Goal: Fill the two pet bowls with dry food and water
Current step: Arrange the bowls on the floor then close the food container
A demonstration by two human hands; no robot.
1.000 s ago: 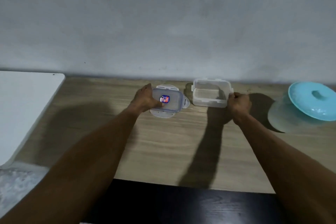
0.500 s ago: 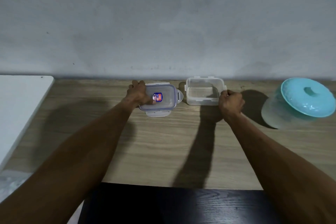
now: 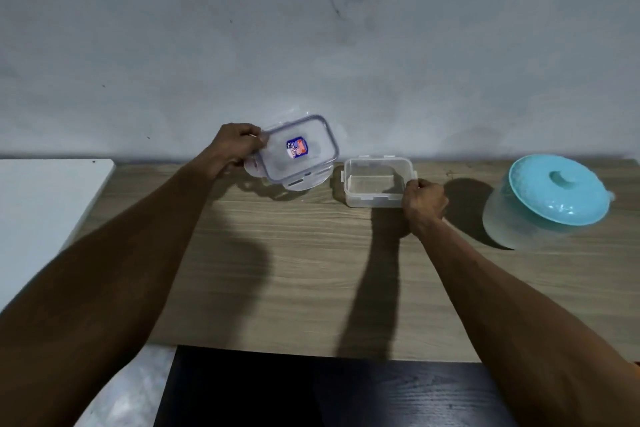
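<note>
lid (image 3: 298, 149) raised off table (image 3: 277, 270) since 0.5 s ago, now tilted, left edge gripped by left hand (image 3: 237, 151) with curled fingers. box (image 3: 375, 185) kept open on table, looks empty, right end gripped by right hand (image 3: 424, 199). bowl (image 3: 550, 198) at right covered. nothing filled yet.

Wide stretch of bare wooden tabletop (image 3: 294, 288) between two forearms, passable from near edge up to open clear container (image 3: 374, 200). Narrow gap between container and tilted lid (image 3: 298, 152), held off table in left hand (image 3: 235, 149). Right hand (image 3: 424, 199) gripping container's right end, blocking that side. Teal-lidded bowl (image 3: 554, 198) well apart at far right, bare wood between. Wall (image 3: 311, 45) close behind all. White panel (image 3: 45, 204) bounding left
</note>
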